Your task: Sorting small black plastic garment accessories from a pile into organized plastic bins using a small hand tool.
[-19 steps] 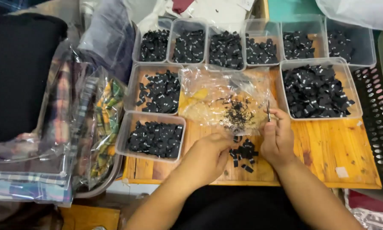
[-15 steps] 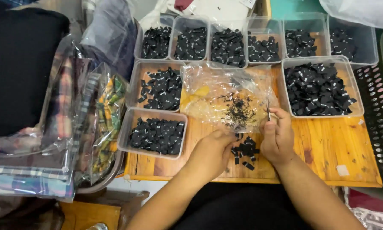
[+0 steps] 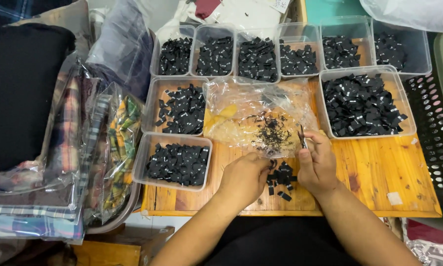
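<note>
Tabletop [image 3: 379, 172] of pale wood carries clear tubs [image 3: 362, 103] of small black tags and a crinkled plastic bag [image 3: 261, 118] – trimmings lie on it. Right hand [image 3: 320, 165] grips small snips [image 3: 303, 138], blades up. Left hand [image 3: 243, 177] pinches one tag, I judge, fingers narrow. Loose tags [image 3: 280, 178] lie between both hands – best trimmed over the bag.
</note>
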